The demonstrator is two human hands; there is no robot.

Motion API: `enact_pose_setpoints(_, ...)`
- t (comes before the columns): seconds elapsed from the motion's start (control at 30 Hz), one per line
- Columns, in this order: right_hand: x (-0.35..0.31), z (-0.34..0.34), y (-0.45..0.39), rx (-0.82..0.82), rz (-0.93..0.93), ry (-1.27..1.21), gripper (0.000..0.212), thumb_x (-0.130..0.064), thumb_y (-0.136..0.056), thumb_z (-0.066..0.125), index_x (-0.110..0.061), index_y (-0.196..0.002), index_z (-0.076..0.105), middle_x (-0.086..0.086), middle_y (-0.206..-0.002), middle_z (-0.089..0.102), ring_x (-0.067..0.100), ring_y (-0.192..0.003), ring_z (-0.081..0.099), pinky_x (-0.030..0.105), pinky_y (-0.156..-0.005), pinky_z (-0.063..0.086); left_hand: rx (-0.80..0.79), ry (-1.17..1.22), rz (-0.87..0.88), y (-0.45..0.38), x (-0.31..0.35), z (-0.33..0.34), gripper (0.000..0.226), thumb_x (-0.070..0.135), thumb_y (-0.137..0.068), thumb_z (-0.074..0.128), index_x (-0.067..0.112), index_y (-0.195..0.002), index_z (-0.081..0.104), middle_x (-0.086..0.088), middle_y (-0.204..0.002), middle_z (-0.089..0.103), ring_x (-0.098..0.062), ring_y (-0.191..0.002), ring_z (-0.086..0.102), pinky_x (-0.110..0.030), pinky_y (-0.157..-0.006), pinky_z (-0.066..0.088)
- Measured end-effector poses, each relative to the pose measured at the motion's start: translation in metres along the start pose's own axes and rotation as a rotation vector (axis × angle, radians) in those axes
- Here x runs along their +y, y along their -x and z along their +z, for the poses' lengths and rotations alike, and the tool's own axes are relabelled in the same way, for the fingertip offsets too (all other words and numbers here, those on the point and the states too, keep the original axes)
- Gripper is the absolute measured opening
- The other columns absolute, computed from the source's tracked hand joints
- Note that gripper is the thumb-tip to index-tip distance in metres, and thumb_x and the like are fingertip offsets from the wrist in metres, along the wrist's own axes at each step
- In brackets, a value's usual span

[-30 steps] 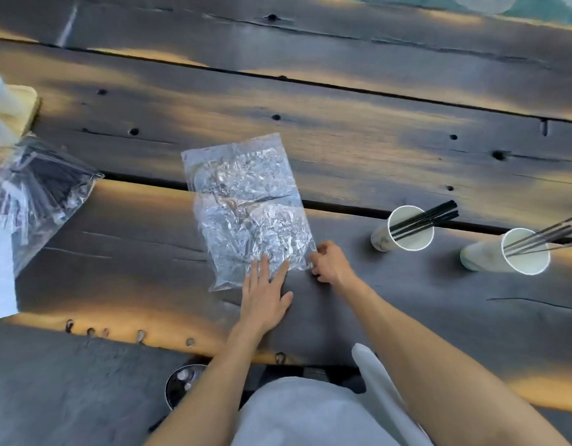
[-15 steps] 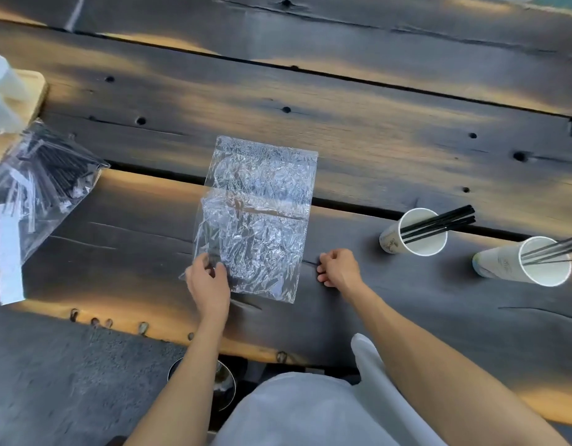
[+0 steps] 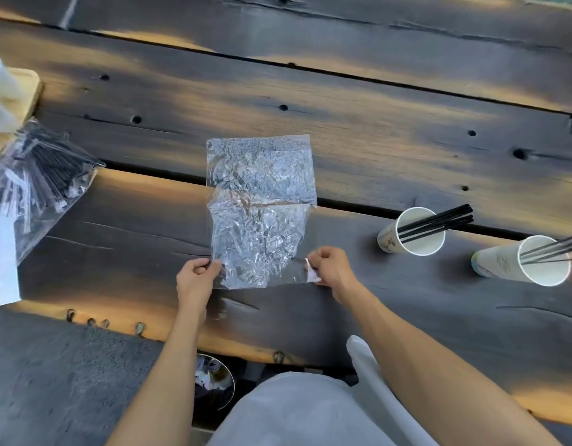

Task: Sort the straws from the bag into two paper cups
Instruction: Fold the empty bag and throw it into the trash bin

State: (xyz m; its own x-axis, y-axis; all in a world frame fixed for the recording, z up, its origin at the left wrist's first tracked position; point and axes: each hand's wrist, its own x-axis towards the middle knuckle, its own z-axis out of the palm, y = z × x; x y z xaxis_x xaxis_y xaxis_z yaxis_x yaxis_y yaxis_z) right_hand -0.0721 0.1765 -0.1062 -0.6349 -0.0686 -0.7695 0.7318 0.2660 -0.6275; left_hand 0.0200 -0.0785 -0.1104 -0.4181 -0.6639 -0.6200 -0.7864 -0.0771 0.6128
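No legible text (cup prints blurred)

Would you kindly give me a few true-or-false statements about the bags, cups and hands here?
1. Both hands, left hand and right hand, hold the near edge of the flat bag. True.
2. The flat bag is full of straws. False: it looks empty.
3. Both cups hold dark straws. True.
4. The cups stand to the person's left. False: they are on the right; the full bag lies left.
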Motion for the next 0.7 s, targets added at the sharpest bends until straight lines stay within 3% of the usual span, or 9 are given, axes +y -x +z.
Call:
enact_pose_setpoints(0.1, -0.002, -0.006, 0.001, 0.039, -0.018, -0.096, 0.017, -0.009, -0.098, 0.053, -0.007, -0.082, 0.056, 0.015, -0.072, 0.057, 0.011, -0.047, 0.046, 0.022, -0.043, 0.04, -0.13, 0.026, -0.045, -0.001, 0.002, -0.003, 0.023, 0.036, -0.086, 0.075, 0.015, -0.096, 0.072, -0.002, -0.084, 0.068, -0.016, -0.069, 0.054, -0.031, -0.056, 0.045)
enact_pose_setpoints(0.3, -0.006, -0.014, 0.005, 0.036, 0.036, -0.238, 0.014, -0.012, -0.102, 0.046, -0.011, -0.089, 0.05, 0.009, -0.08, 0.063, 0.014, -0.056, 0.053, 0.021, -0.048, 0.041, -0.268, -0.008, -0.127, 0.005, -0.004, 0.003, 0.001, 0.008, -0.086, 0.072, 0.008, -0.085, 0.072, -0.009, -0.077, 0.067, -0.015, -0.064, 0.056, -0.022, -0.052, 0.045)
enact_pose_setpoints(0.47, -0.002, -0.015, 0.001, 0.075, 0.03, -0.232, 0.014, -0.015, -0.101, 0.047, -0.013, -0.088, 0.051, 0.011, -0.088, 0.07, 0.014, -0.06, 0.062, 0.022, -0.051, 0.047, -0.32, 0.071, -0.115, 0.014, -0.004, 0.008, 0.003, 0.0, -0.087, 0.07, 0.002, -0.085, 0.069, -0.01, -0.071, 0.066, -0.015, -0.059, 0.059, -0.018, -0.048, 0.047)
enact_pose_setpoints(0.6, -0.002, -0.017, -0.001, 0.132, 0.03, -0.226, 0.014, -0.013, -0.101, 0.047, -0.011, -0.088, 0.052, 0.009, -0.078, 0.066, 0.012, -0.053, 0.057, 0.021, -0.047, 0.045, -0.215, 0.123, -0.059, 0.016, -0.004, 0.009, 0.012, -0.007, -0.09, 0.061, 0.0, -0.084, 0.068, -0.011, -0.071, 0.063, -0.015, -0.06, 0.054, -0.017, -0.05, 0.048)
enact_pose_setpoints(0.7, 0.002, -0.02, -0.002, 0.176, 0.019, -0.128, 0.022, -0.008, -0.099, 0.049, -0.011, -0.078, 0.05, 0.011, -0.069, 0.053, 0.015, -0.051, 0.047, 0.024, -0.044, 0.042, -0.097, 0.228, -0.061, 0.013, -0.003, 0.008, 0.012, -0.002, -0.095, 0.059, 0.002, -0.091, 0.069, -0.01, -0.076, 0.062, -0.015, -0.063, 0.052, -0.022, -0.061, 0.05)
